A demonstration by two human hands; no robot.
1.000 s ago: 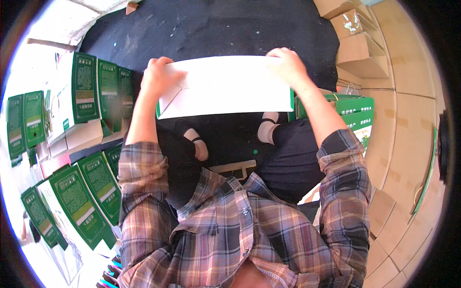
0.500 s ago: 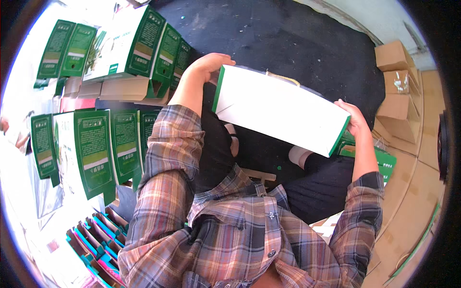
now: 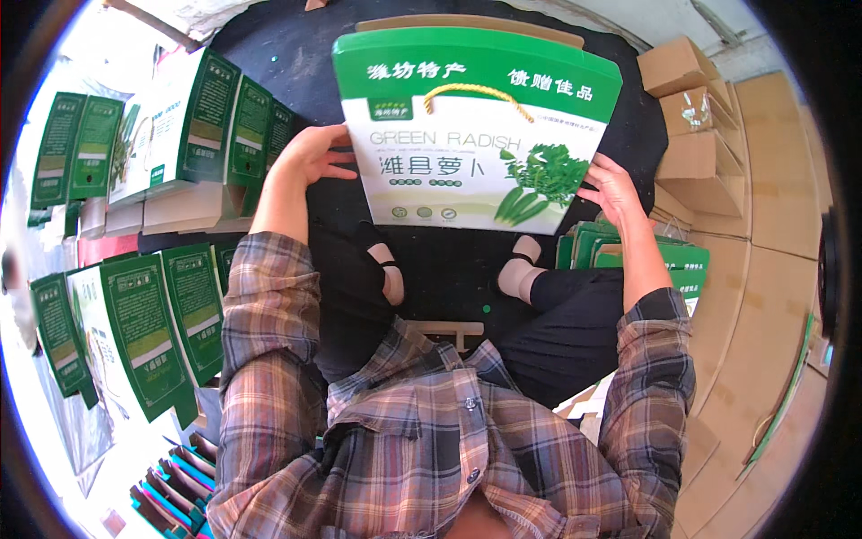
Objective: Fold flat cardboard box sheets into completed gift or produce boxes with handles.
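Note:
A green and white carton gift box point(image 3: 449, 135) with a yellow rope handle point(image 3: 479, 89) stands upright in front of me, its printed front facing me. Leafy green radishes are pictured on it. My left hand point(image 3: 316, 157) is beside the box's left edge, open, fingers spread with their tips at the edge. At the right edge is my right hand point(image 3: 616, 189), also open, its fingers apart and their tips against the box side. The lower edge of the box is just beyond my feet.
Rows of similar green and white boxes point(image 3: 148, 314) stand at the left. More green cartons point(image 3: 660, 254) are by my right knee. Brown cardboard boxes point(image 3: 705, 171) line the right side. A dark mat point(image 3: 269, 58) covers the floor. Narrow coloured cartons point(image 3: 175, 490) are at lower left.
The box has turned from showing a plain white face to its printed front and now stands upright. My hands have shifted left with it, and their fingers have loosened along its sides.

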